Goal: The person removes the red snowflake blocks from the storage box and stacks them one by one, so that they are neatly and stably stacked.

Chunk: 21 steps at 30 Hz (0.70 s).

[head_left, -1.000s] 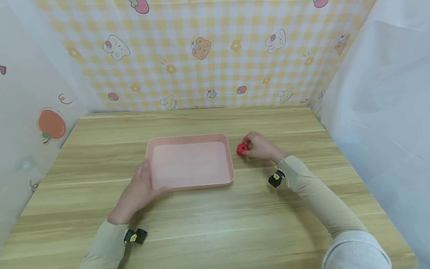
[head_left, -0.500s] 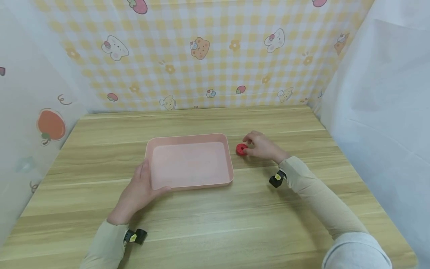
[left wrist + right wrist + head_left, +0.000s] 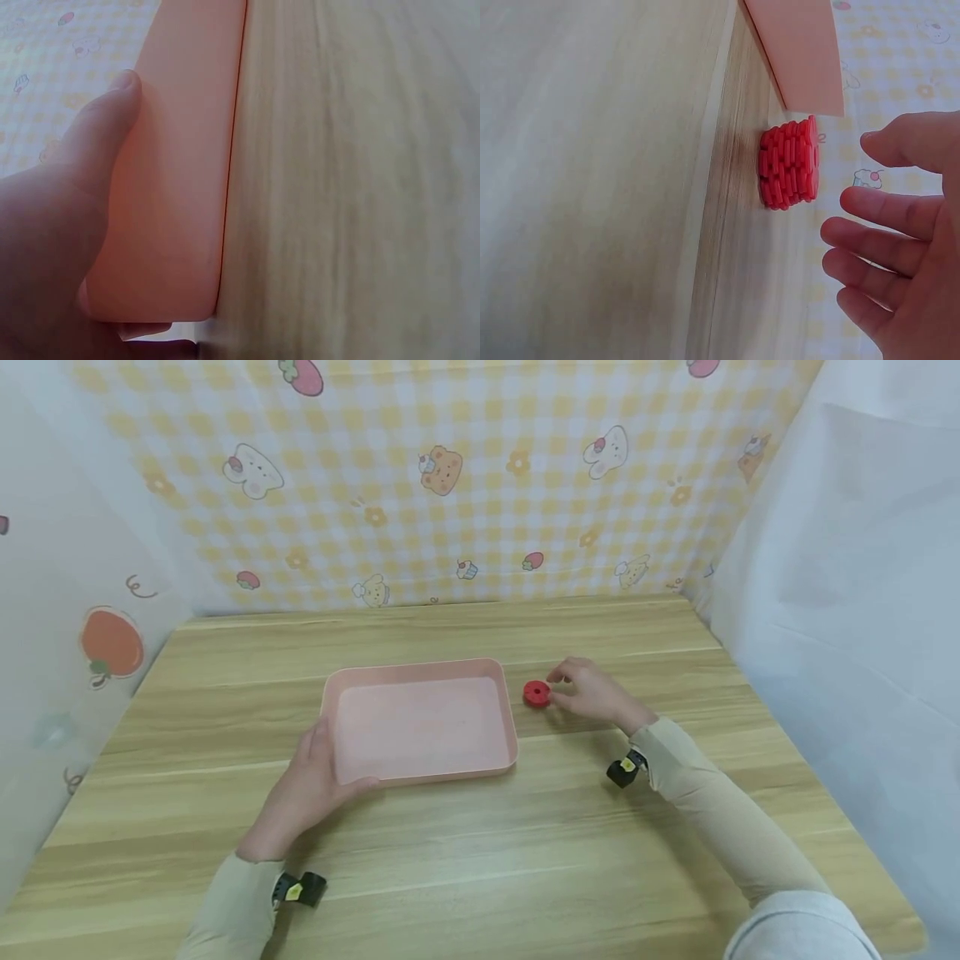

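Observation:
A shallow pink tray sits near the middle of the wooden table. My left hand holds its near left corner, the thumb along the front wall and the other fingers around the left side. In the left wrist view, the thumb lies flat against the tray's outer wall. Just right of the tray stands a stack of red notched discs, round with a centre hole on top. My right hand is beside the stack with its fingers spread and loosely bent, apart from it in the right wrist view.
The wood-grain table runs back to a yellow checked cloth. White sheeting hangs along the right side, and a printed white sheet lines the left.
My right hand has let go of the red disc stack and drawn slightly right, away from it. The stack now stands level with its top fully showing. The left hand stays on the tray.

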{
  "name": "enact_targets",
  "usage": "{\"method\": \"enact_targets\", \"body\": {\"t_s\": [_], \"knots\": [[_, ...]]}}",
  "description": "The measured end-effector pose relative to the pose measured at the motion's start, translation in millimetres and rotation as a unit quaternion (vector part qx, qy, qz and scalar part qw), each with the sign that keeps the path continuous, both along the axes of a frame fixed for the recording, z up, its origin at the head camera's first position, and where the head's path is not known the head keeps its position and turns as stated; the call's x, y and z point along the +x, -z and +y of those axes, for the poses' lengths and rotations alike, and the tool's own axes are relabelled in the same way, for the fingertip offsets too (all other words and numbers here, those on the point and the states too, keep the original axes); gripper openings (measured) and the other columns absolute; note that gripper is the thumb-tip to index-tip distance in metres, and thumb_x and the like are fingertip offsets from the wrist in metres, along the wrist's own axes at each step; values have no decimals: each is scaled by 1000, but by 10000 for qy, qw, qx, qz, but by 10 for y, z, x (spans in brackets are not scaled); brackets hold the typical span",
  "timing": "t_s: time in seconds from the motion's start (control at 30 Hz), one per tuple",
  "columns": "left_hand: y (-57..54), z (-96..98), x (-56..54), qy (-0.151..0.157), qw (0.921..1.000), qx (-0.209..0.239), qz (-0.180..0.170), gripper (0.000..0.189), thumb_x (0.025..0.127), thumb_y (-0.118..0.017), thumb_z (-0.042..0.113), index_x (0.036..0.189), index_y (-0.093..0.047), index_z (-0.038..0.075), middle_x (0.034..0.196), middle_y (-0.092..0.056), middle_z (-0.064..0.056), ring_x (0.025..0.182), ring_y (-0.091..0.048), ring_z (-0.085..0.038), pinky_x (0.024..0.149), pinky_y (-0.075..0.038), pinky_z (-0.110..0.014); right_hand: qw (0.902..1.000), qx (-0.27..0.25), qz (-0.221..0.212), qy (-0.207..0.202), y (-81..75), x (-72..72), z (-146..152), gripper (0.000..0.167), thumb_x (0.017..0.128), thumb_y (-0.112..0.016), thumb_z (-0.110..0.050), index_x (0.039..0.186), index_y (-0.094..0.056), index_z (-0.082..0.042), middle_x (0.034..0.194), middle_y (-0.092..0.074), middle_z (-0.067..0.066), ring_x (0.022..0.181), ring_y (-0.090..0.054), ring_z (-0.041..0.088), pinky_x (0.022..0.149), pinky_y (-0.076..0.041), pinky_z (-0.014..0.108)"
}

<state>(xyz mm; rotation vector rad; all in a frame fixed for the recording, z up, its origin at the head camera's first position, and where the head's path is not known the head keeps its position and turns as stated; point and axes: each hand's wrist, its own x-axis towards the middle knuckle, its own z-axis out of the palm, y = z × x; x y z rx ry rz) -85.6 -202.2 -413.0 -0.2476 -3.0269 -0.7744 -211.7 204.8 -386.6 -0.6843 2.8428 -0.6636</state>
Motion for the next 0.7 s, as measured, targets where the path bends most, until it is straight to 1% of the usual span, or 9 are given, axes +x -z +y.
{"method": "enact_targets", "body": {"t_s": [0.13, 0.23, 0.37, 0.43, 0.53, 0.7], "knots": [[-3, -16, -11, 23, 10000, -41, -38, 124, 74, -74, 57, 148, -1, -10, 144, -22, -38, 121, -42, -53, 94, -44, -63, 10000, 38, 68, 21, 12, 41, 19, 34, 90, -64, -21, 118, -61, -1, 123, -60, 17, 118, -52, 34, 101, -44, 50], [-15, -28, -20, 14, 9999, -64, -76, 124, 74, -73, 59, 148, 0, -10, 145, -18, -37, 118, -45, -53, 89, -47, -61, 9998, 58, 183, 16, 20, 74, 36, 37, 90, -65, -22, 120, -60, -1, 126, -59, 18, 122, -50, 35, 105, -40, 51], [-34, -54, -44, -17, 9998, -72, -209, 127, 74, -72, 61, 149, 3, -8, 147, -12, -36, 114, -47, -54, 82, -51, -60, 9992, 93, 395, 6, 21, 127, 52, 44, 90, -64, -27, 124, -58, 0, 130, -57, 20, 126, -47, 38, 109, -35, 53], [-39, -66, -59, -27, 9995, -84, -306, 128, 73, -71, 62, 149, 5, -8, 148, -9, -36, 115, -45, -55, 82, -50, -61, 9990, 83, 447, 5, 10, 154, 57, 48, 90, -64, -30, 127, -57, 1, 132, -55, 21, 128, -45, 39, 110, -33, 54], [-50, -82, -77, -21, 9991, -75, -426, 130, 73, -71, 64, 148, 6, -9, 149, -5, -37, 120, -41, -56, 87, -47, -62, 9991, 40, 423, 9, -15, 194, 57, 53, 91, -63, -34, 131, -54, 0, 137, -51, 22, 131, -41, 41, 111, -29, 57], [-73, -94, -86, 20, 9987, 42, -499, 130, 72, -72, 63, 148, 6, -10, 150, -2, -38, 126, -33, -57, 96, -40, -65, 9988, 228, 412, -91, -43, 244, 56, 58, 91, -61, -38, 137, -50, -4, 143, -45, 21, 134, -36, 42, 112, -15, 66]]}}
